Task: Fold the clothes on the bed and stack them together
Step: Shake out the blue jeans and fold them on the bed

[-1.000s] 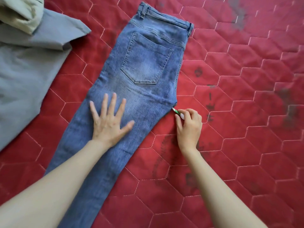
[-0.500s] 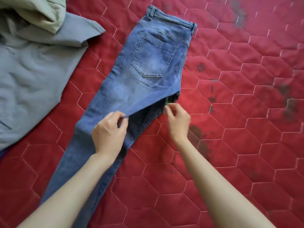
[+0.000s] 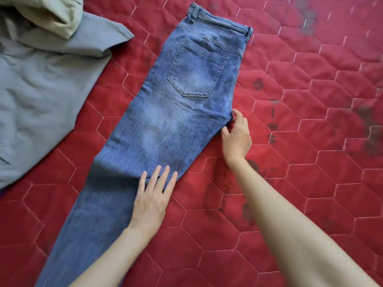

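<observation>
We note a red quilted bedcover (image 3: 310, 183) filling the view, stitched in pale hexagon outlines. Dark smudged stains (image 3: 371, 129) mark its right side, with smaller dark marks (image 3: 258, 83) nearer the middle.

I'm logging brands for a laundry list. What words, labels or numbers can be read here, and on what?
None can be read.
jeans: no tag or patch shows; the small mark on the back pocket is too small to read.
red quilt: dark smudges only, no lettering.
grey garment: no print shows.
</observation>
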